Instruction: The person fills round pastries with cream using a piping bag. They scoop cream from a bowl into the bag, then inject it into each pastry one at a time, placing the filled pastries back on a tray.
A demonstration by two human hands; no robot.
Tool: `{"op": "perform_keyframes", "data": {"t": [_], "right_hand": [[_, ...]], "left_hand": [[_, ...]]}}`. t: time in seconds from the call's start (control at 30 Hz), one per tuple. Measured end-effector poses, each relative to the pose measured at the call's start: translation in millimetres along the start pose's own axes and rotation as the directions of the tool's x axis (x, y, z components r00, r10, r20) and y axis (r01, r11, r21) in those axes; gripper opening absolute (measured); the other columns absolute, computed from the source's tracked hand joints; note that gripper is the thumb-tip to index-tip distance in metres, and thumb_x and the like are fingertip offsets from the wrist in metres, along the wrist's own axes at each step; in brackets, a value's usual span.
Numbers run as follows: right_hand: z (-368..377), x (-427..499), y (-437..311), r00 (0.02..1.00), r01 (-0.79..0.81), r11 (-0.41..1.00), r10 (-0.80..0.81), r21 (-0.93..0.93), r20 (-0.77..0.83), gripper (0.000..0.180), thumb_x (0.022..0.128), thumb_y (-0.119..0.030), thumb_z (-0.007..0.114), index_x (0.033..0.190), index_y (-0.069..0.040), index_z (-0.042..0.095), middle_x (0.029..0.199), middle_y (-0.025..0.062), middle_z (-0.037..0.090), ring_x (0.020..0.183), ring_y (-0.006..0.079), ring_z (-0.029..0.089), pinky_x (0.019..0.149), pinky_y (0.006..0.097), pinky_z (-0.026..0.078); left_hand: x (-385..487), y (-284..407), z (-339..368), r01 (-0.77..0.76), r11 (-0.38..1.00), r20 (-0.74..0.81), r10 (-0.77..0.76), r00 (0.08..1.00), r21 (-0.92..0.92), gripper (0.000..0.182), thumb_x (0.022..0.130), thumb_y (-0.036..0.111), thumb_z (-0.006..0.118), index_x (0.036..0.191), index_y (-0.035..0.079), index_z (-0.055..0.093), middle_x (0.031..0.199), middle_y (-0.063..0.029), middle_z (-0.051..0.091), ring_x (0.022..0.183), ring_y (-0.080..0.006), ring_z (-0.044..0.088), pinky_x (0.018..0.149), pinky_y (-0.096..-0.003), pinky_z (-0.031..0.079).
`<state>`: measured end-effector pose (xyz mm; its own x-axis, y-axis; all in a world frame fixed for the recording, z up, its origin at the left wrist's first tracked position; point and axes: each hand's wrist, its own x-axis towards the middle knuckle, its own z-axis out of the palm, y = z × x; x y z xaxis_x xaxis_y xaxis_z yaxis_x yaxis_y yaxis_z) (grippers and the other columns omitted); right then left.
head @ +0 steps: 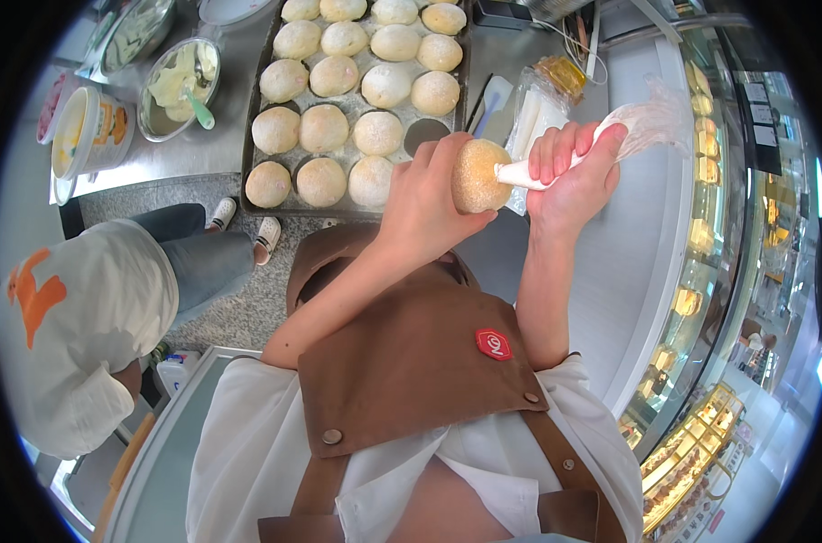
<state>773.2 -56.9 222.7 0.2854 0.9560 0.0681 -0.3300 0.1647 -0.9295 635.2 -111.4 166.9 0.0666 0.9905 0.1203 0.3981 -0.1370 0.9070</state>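
My left hand [428, 193] grips a round, flour-dusted bun [480, 178] and holds it on its side above the near right corner of a dark baking tray [302, 212]. In my right hand [573, 170] is a clear piping bag [645, 125] with white filling, squeezed between fingers and thumb. The bag's narrow end meets the side of the bun, and a little white filling shows around that spot. Rows of similar buns [378, 134] sit on the floured tray. One dark round bare spot [424, 134] shows in the tray beside my left hand.
Left of the tray stand a metal bowl of cream with a green-handled spatula [199, 112] and a plastic tub [92, 132]. Plastic packaging [536, 112] lies to the right. A glass display case [696, 237] runs along the right. Another person [105, 285] stands at the left.
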Motion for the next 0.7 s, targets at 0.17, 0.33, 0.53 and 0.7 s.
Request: {"op": "perform_keyframes", "data": {"t": [0.17, 0.33, 0.53, 0.7], "right_hand": [[3.9, 0.8, -2.1, 1.0, 0.009, 1.0, -0.009, -0.011, -0.002, 0.054, 0.105, -0.049, 0.043, 0.066, -0.012, 0.035, 0.05, -0.0025, 0.032, 0.038, 0.008, 0.028, 0.036, 0.0258, 0.024], [2.5, 2.0, 0.2, 1.0, -0.004, 1.0, 0.004, 0.0, -0.019, 0.054, 0.105, -0.047, 0.045, 0.065, -0.012, 0.034, 0.05, -0.0031, 0.032, 0.038, 0.0075, 0.028, 0.036, 0.0255, 0.022], [-1.4, 2.5, 3.0, 0.999, 0.003, 0.999, -0.004, 0.032, 0.039, 0.052, 0.105, -0.045, 0.045, 0.067, -0.011, 0.038, 0.052, -0.0025, 0.035, 0.04, 0.0079, 0.031, 0.038, 0.0256, 0.025], [18.3, -5.3, 0.9, 0.998, 0.062, 0.993, -0.062, 0.102, -0.003, 0.044, 0.106, -0.044, 0.044, 0.082, -0.007, 0.047, 0.061, 0.002, 0.049, 0.051, 0.0137, 0.047, 0.049, 0.0292, 0.042]], "left_hand": [[1.5, 1.7, -1.8, 0.01, 1.0, 0.015, -0.01, 1.0, -0.002, 0.083, 0.062, 0.021, 0.089, 0.133, 0.009, 0.047, 0.118, -0.0145, 0.06, 0.11, -0.0323, 0.059, 0.091, -0.0456, 0.045], [3.6, 5.9, -3.3, 0.015, 1.0, 0.017, -0.015, 1.0, 0.016, 0.079, 0.063, 0.015, 0.089, 0.131, 0.005, 0.049, 0.121, -0.017, 0.061, 0.112, -0.0363, 0.059, 0.094, -0.0439, 0.049], [4.5, 2.7, -1.8, 0.003, 1.0, 0.005, -0.003, 1.0, 0.007, 0.079, 0.064, 0.014, 0.089, 0.131, 0.005, 0.049, 0.12, -0.0168, 0.061, 0.111, -0.0344, 0.061, 0.094, -0.0418, 0.051], [8.1, 3.4, -4.9, 0.105, 0.988, 0.034, -0.102, 0.994, -0.115, 0.079, 0.064, 0.013, 0.088, 0.132, 0.004, 0.049, 0.121, -0.0156, 0.062, 0.113, -0.0302, 0.062, 0.094, -0.0387, 0.051]]}}
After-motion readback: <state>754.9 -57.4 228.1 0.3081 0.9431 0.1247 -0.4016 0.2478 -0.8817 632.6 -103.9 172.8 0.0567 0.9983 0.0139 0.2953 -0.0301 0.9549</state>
